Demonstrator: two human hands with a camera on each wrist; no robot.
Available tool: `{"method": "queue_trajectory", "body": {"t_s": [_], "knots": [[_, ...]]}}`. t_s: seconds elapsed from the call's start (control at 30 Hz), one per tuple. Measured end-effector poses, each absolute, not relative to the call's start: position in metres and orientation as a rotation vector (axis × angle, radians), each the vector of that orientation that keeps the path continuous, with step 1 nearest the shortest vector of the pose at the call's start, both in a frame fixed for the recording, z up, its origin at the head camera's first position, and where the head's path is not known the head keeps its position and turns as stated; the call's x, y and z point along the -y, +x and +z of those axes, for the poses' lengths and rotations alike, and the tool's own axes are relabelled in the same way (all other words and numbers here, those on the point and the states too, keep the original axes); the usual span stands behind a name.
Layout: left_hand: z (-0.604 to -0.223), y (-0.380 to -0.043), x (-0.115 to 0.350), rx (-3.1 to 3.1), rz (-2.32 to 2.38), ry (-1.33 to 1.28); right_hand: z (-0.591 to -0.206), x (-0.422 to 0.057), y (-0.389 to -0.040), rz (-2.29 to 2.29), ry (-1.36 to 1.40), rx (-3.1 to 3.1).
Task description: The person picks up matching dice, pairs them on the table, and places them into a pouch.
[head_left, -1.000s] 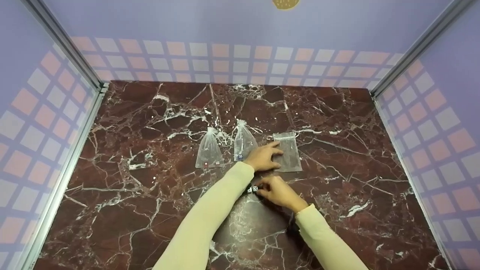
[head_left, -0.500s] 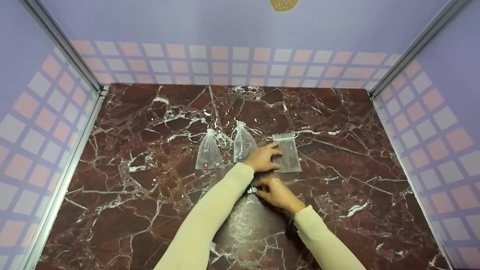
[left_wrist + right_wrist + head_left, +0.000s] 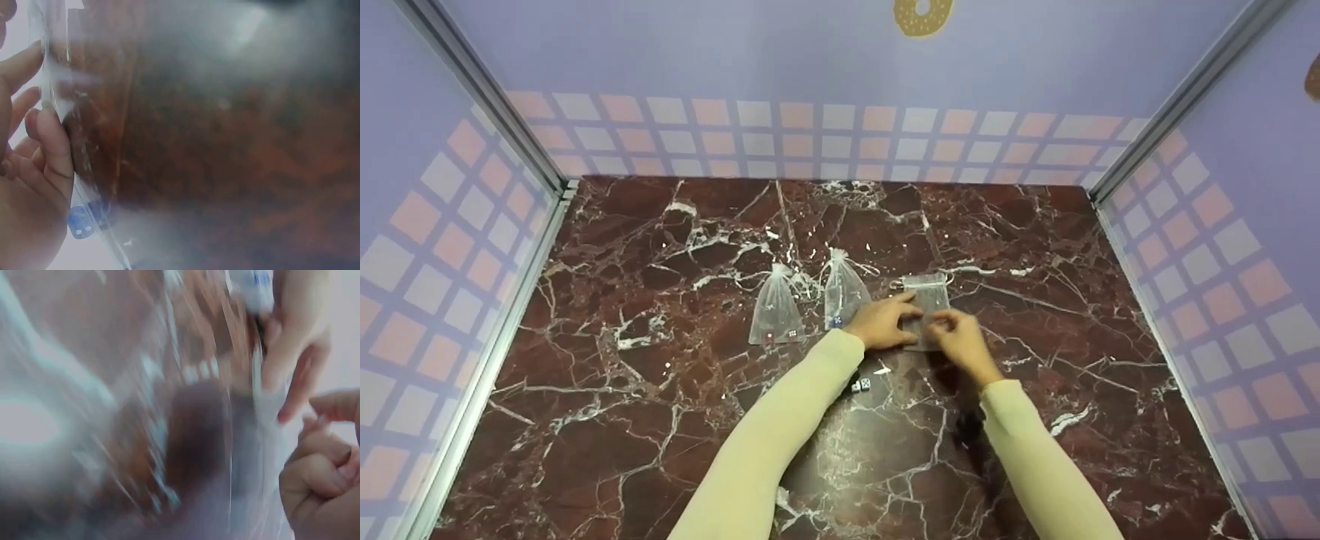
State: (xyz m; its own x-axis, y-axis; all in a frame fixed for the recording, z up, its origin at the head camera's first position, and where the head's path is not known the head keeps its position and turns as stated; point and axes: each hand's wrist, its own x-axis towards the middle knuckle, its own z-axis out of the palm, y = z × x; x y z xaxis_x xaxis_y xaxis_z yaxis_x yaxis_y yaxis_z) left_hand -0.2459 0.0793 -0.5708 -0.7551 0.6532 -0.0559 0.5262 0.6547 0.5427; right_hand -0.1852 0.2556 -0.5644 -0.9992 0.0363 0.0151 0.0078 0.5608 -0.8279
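Note:
My left hand (image 3: 885, 322) rests palm down between the middle organza pouch and the right organza pouch (image 3: 915, 281), its fingertips at the right pouch's left edge. Over that pouch's lower right part is my right hand (image 3: 964, 346), fingers loosely bent, nothing visible in them. In the right wrist view the right hand (image 3: 326, 472) faces the other hand's fingers. Two dice (image 3: 861, 385) lie side by side on the table below the left hand. The middle pouch (image 3: 846, 289), partly covered by the left hand, shows a blue die (image 3: 837, 321); the left wrist view shows a blue die (image 3: 80, 222) too.
To the left lies another drawstring pouch (image 3: 776, 307), gathered at the top, with two reddish dice (image 3: 769, 337) at its bottom. The glossy dark red marbled tabletop (image 3: 607, 435) is bounded by lilac checked panels (image 3: 802, 67) at the back and sides.
My right hand has left the two dice on the table and moved up and right onto the right pouch. The left hand stays about where it was. The head view has tilted slightly upward.

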Motion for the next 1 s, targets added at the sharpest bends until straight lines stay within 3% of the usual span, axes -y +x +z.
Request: {"method": "queue_trajectory", "body": {"t_s": [0.2, 0.53, 0.8, 1.0], "knots": [[-0.569, -0.241, -0.081, -2.625, 1.005, 0.831, -0.57, -0.275, -0.205, 1.456, -0.424, 2.748], [-0.552, -0.243, -0.097, -2.708, 1.325, 0.025, -0.565, -0.27, -0.22, 2.053, -0.663, 2.549], [-0.548, -0.24, -0.094, -2.274, 1.788, -0.188, -0.552, -0.265, -0.211, 1.99, -0.401, 2.515], [-0.538, -0.236, -0.082, -2.123, 2.029, -0.013, -0.531, -0.263, -0.2, 1.972, -0.119, 2.373]]}}
